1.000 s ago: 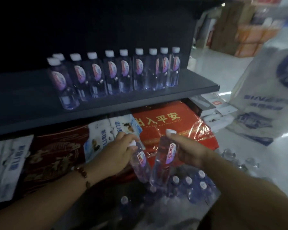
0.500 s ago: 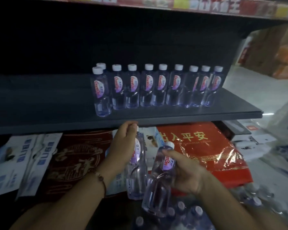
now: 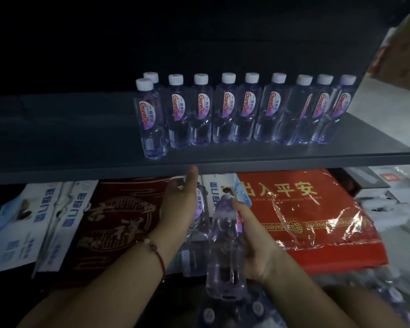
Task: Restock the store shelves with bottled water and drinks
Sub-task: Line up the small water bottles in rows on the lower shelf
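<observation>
My left hand (image 3: 178, 209) grips a clear water bottle (image 3: 195, 247) with a white cap, held upright just under the front edge of the dark grey shelf (image 3: 69, 143). In my right hand (image 3: 253, 242) is a second water bottle (image 3: 225, 252), upright and slightly lower. On the shelf stands a row of several matching bottles (image 3: 246, 110) with white caps and red-lettered labels; at its left end one bottle (image 3: 152, 119) stands in front of another. The left half of the shelf is bare.
Below the shelf lie a red packaged mat (image 3: 313, 209), a dark red patterned mat (image 3: 118, 223) and white-blue packets (image 3: 33, 223). A plastic-wrapped pack of bottles (image 3: 341, 301) sits low at the right. Cardboard boxes (image 3: 402, 50) stand far right.
Both hands have lifted their bottles from the pack up toward the shelf edge. The view has moved closer to the shelf.
</observation>
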Demonstrator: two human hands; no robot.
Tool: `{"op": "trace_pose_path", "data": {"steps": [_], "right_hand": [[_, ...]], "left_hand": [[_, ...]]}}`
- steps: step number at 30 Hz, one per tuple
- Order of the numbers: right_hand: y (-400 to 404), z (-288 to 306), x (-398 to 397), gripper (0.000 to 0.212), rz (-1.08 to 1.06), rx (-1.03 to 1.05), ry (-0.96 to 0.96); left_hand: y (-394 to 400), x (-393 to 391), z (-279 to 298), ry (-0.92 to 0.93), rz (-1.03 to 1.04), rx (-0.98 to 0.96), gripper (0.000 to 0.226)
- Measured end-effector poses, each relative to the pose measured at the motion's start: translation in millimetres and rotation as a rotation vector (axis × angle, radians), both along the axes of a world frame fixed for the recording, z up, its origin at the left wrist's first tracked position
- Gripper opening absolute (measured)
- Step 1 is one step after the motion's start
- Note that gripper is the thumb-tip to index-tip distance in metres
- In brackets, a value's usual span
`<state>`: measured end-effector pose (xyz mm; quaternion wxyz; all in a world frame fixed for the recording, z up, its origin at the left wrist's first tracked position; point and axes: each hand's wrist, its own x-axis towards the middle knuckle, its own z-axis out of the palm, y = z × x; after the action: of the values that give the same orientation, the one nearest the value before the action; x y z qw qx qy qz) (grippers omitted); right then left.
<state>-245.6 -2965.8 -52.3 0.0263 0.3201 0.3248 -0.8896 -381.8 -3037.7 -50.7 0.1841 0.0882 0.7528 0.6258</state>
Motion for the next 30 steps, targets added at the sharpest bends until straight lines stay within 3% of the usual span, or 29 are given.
{"op": "trace_pose_path", "data": {"steps": [2,5,6,8,11,15,18,21,24,28,30], "right_hand": [[-1.1,1.9,-4.1,0.067,0.003,-0.014,-0.018],[-1.2,4.1,-9.5,0.062,0.032,-0.046,-0.042],[0.1,2.1,-10.7,0.057,0.049,-0.057,-0.042],[2.7,0.1,-10.6,0.053,0.098,-0.041,-0.049],[8.5,1.0,-8.9,0.059,0.122,0.012,-0.027],[12.7,4.9,-6.8,0.055,-0.013,0.129,-0.036],[10.5,1.5,-4.5,0.058,-0.215,-0.028,-0.045],[5.4,2.9,-5.5,0.063,-0.231,-0.054,-0.001],[-3.3,11.3,-11.1,0.054,-0.121,0.239,0.014],[-6.6,26.4,-24.8,0.053,-0.225,0.580,0.155],[-4.7,31.5,-36.8,0.047,-0.250,0.703,0.228]], "left_hand": [[-0.4,0.9,0.2,-0.026,-0.054,-0.088,0.056],[-7.8,-8.2,-9.9,-0.340,-0.288,-0.141,0.086],[-13.8,-11.7,-11.2,-0.429,-0.385,-0.145,0.077],[-22.0,-16.1,-10.8,-0.530,-0.483,-0.132,0.036],[-29.3,-22.1,-8.8,-0.612,-0.444,-0.004,0.014],[-35.2,-29.6,-1.8,-0.621,-0.334,0.212,0.014],[-38.1,-33.6,5.0,-0.707,-0.363,0.440,0.026],[-42.1,-33.9,10.0,-0.778,-0.349,0.516,0.015],[-47.5,-29.4,18.1,-0.603,-0.350,0.313,0.033],[-55.7,-24.2,26.2,-0.071,-0.312,0.243,0.059],[-62.4,-24.2,29.2,0.097,-0.288,0.245,0.057]]}}
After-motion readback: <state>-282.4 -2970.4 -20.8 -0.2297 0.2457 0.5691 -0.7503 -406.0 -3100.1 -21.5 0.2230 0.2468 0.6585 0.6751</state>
